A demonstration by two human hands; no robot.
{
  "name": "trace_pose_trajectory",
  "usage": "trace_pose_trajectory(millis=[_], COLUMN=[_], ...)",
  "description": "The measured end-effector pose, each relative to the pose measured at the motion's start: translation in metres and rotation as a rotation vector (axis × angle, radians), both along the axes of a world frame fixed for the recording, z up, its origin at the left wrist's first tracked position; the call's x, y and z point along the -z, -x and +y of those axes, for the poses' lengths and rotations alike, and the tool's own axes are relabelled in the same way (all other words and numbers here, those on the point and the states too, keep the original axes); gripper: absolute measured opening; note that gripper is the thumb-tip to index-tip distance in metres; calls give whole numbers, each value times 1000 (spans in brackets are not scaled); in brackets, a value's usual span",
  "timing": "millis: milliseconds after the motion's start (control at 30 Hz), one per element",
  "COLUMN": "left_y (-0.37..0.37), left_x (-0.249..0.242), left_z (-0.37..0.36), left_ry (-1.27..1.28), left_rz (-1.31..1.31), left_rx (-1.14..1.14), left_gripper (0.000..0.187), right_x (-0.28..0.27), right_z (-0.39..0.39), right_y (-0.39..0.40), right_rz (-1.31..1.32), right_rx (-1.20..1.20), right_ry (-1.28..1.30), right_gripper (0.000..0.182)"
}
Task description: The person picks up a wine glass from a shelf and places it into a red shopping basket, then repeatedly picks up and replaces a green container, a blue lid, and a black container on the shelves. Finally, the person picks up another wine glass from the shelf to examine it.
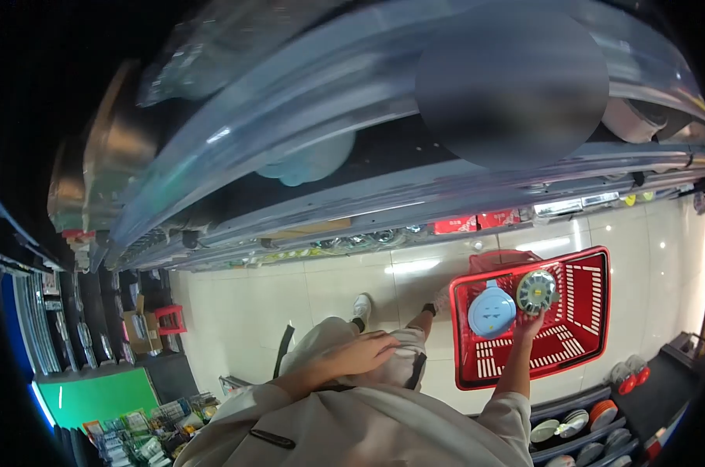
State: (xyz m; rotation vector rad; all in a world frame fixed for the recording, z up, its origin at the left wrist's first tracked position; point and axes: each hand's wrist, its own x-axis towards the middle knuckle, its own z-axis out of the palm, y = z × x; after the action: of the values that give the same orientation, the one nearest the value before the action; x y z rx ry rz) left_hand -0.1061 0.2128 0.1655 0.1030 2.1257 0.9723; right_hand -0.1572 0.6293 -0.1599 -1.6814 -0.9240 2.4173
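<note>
Left hand (pixel 360 352) is rested flat on the thigh, fingers loosely spread, nothing held. Further right, a blue round reel (pixel 491 311) is seen lying in the red basket (pixel 582 342) on the floor. Right hand (pixel 531 321) is closed around a grey round reel (pixel 536 291) at its lower rim, just above the basket. Both reels are judged rigid, light plastic, best gripped by the edge.

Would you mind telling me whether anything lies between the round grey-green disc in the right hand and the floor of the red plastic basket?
The right hand holds the round grey-green disc over the red plastic basket. A round light-blue item lies just beside it; the mesh floor further right looks bare.
</note>
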Motion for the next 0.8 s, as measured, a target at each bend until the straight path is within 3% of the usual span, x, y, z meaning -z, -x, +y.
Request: trace_pose_trajectory(millis=[67,133,267,300,333,433,533,600,633,700,733,800], left_y=[3,4,20,18,19,24,22,21,19,11,5,-4], left_x=[-1,9,-16,-7,-9,-19,-31,-43,-47,-55,-61,-72], left_z=[-2,-8,-21,-28,-34,-60,-96,-124,-140,-172,-189,-226], left_ry=[-3,-84,-163,-204,-214,-319,-383,-405,-417,-416,-426,-454], left_rz=[11,72,122,184,203,343,442,575,595,673,686,752], left_rx=[-12,26,25,26,15,46,74,36,31,-62,-73,-193], left_gripper=[29,28,24,23,23,22,20,18,18,18,18,18], right_x=[-15,-35,-62,-91,-117,-188,-233,-217,-234,-202,-228,-198], right_z=[0,-8,-21,-39,-70,-131,-199,-241,-279,-319,-362,-397], right_y=[-4,-4,-8,-7,2,2,-11,-17,-22,-44,-53,-75], right_rz=[-151,-203,-182,-142,-58,174,179,338,344,269,358,400], right_rx=[-15,17,-131,-125,70,114,-168,-144,-175,-375,-408,-530], right_ry=[-1,-26,-292,-448,-602,-628,-942,-963,-957,-920,-872,-813], right_gripper=[71,72,54,45,34,28,27,28,27,26,24,21])
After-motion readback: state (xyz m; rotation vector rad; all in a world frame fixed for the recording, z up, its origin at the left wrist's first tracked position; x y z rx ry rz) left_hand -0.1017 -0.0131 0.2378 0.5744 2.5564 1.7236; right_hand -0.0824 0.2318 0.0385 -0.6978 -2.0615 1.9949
